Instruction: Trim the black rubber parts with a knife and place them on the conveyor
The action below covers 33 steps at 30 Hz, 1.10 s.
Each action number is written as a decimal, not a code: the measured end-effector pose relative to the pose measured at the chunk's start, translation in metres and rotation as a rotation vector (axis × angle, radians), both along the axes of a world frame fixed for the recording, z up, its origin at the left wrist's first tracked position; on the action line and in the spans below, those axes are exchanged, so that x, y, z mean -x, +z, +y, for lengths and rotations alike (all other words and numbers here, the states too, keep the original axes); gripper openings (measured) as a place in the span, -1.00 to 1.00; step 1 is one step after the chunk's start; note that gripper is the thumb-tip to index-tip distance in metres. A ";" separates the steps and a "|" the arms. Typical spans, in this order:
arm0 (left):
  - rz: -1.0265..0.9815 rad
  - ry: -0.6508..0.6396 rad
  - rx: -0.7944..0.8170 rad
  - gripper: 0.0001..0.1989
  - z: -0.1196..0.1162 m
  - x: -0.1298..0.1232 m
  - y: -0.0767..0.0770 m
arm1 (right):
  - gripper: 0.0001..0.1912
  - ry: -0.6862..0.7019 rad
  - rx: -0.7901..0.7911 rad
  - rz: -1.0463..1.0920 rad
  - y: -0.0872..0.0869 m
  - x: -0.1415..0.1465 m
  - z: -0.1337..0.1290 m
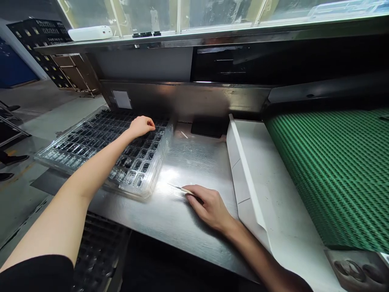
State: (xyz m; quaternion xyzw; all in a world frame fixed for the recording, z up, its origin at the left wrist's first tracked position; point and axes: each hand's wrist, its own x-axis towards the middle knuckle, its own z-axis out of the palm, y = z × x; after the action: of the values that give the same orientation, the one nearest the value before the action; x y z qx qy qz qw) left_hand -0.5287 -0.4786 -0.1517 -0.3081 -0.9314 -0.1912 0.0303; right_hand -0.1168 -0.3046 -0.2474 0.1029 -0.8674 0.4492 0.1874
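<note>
My left hand [142, 126] reaches over the far right part of a clear plastic tray [148, 188] with many small compartments, several holding dark parts. Its fingers are pinched at a compartment; anything between the fingertips is too small to make out. Resting near the middle of the metal table [194, 158], my right hand [209, 206] grips a thin pointed tool [186, 190] with a pale handle, its tip directed left toward the tray's edge.
A long white bin [243, 174] stands right of my right hand, beside a green conveyor belt [337, 162]. A dark flat object [206, 128] and a small white stick [184, 134] lie at the table's back. Overhead runs a metal shelf [182, 39].
</note>
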 end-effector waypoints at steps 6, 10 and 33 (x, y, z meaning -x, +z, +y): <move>-0.011 -0.008 0.105 -0.90 0.008 0.000 0.000 | -0.75 0.009 0.001 -0.002 0.000 0.000 0.000; 0.014 0.014 0.170 -0.90 0.013 0.000 0.003 | -0.76 0.009 -0.002 -0.001 0.000 0.000 0.000; 0.170 -0.089 0.331 -0.65 0.012 -0.016 0.002 | -0.76 0.012 -0.032 0.012 -0.004 0.001 0.001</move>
State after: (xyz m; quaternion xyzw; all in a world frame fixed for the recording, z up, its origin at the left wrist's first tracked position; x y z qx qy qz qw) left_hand -0.5123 -0.4662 -0.1500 -0.3646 -0.9298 -0.0098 0.0495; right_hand -0.1179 -0.3039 -0.2511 0.1135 -0.8727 0.4359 0.1882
